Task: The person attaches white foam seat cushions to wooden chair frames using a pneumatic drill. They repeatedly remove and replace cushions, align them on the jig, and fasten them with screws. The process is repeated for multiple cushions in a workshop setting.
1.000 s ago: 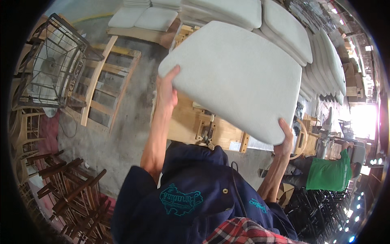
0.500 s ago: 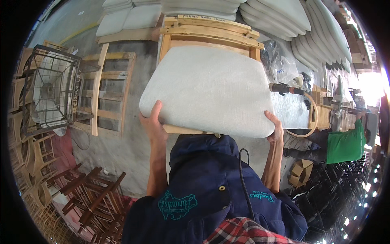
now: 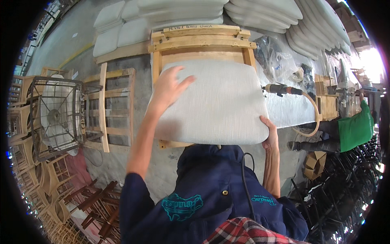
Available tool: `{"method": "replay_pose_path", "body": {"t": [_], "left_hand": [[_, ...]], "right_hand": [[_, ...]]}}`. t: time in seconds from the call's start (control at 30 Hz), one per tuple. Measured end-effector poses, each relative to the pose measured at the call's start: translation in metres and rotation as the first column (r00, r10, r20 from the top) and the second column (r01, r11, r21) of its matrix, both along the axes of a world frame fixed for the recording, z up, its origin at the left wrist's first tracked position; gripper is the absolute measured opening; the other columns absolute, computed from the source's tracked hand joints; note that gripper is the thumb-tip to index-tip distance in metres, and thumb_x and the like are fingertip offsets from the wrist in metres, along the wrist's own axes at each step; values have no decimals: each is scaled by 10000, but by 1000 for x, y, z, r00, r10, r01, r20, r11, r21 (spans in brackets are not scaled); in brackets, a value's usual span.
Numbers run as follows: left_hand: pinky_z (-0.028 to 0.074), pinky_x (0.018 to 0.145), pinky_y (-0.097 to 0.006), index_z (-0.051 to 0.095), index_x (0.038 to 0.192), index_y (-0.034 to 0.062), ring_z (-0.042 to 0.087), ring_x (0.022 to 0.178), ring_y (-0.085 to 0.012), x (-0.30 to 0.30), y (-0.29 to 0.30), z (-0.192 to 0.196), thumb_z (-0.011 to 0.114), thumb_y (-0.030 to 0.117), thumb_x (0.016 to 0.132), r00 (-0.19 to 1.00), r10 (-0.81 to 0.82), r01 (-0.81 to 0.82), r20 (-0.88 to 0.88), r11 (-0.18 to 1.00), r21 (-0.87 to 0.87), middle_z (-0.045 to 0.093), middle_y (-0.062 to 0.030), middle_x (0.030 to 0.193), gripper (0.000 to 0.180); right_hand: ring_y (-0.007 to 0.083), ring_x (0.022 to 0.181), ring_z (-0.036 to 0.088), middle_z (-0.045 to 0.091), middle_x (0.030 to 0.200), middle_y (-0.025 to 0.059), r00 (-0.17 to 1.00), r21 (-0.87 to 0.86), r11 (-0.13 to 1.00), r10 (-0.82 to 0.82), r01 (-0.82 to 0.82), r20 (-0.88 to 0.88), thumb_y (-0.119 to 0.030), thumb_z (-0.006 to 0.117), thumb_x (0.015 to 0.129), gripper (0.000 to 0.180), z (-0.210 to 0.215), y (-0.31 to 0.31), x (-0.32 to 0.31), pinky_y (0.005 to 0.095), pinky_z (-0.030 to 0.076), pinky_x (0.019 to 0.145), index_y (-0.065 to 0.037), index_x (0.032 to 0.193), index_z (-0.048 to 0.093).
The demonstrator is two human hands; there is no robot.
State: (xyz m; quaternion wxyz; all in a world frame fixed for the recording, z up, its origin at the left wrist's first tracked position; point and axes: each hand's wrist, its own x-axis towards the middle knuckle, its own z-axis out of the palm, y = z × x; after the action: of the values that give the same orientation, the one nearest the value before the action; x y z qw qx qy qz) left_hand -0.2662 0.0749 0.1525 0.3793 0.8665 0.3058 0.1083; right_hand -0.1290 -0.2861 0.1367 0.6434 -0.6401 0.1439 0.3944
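Seen from the head camera, a cardboard box (image 3: 315, 166) sits on the floor at right, beside a person in a green top (image 3: 354, 128), while a crumpled clear plastic bag (image 3: 278, 61) lies on the long table (image 3: 290, 110) near an air tool (image 3: 280, 89) with a tan hose (image 3: 313, 116). A strip of handwriting runs along the top rail of the pale wooden chair frame (image 3: 201, 42), too small to make out. A light grey upholstered seat cushion (image 3: 213, 101), finely woven and rounded at its corners, lies on that frame, covering most of its opening. The left hand (image 3: 167, 87) rests flat on the cushion's upper left, fingers spread, gripping nothing. The right hand (image 3: 270, 134) clasps the cushion's lower right corner, thumb on top. More grey cushions (image 3: 260, 10) are stacked beyond; a wire fan guard (image 3: 57, 114) and a bare chair frame (image 3: 109, 107) stand at left.
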Motion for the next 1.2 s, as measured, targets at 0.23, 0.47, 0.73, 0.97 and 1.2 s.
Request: {"method": "replay_pose_path", "body": {"t": [0.23,0.47,0.73,0.97,1.2], "left_hand": [[456,1073,-450,652,1357,59,599,1257,-400,181,38,-145,506,726,929,795,-431,452,-426,890,-58,633,-243,1361,807],[399,1130,-433,671,1314,-7,559,1330,-387,200,60,-185,540,736,906,819,-443,365,-365,893,-264,612,-281,1374,857],[431,1077,-431,680,1248,-62,578,1280,-402,187,47,-131,646,531,937,841,-330,307,-428,944,-124,644,-277,1315,671],[443,1088,-438,562,1393,-35,561,1316,-329,13,69,-34,761,276,901,852,-335,305,-402,942,-141,580,-227,1416,615],[409,1083,-481,442,1512,50,511,1342,-315,-205,37,-60,578,622,986,848,440,-529,-294,712,-462,511,-169,1486,789]], "right_hand": [[262,1004,703,698,1158,220,998,-69,996,-66,64,-18,-323,744,873,600,2,0,-11,328,556,848,110,1270,622],[251,957,726,725,1106,200,991,18,995,-98,100,-97,-278,699,939,455,9,1,-12,335,583,823,96,1196,668],[254,1012,707,693,1170,214,994,29,998,-48,51,-97,-347,717,922,557,10,5,2,353,576,852,91,1256,631],[234,1012,699,690,1147,166,997,55,996,-74,73,22,-321,697,924,489,-10,12,28,356,561,845,38,1245,617],[260,1058,698,678,1233,182,993,71,995,-63,70,-96,-355,650,939,551,-38,15,58,395,549,912,32,1326,585]]}}
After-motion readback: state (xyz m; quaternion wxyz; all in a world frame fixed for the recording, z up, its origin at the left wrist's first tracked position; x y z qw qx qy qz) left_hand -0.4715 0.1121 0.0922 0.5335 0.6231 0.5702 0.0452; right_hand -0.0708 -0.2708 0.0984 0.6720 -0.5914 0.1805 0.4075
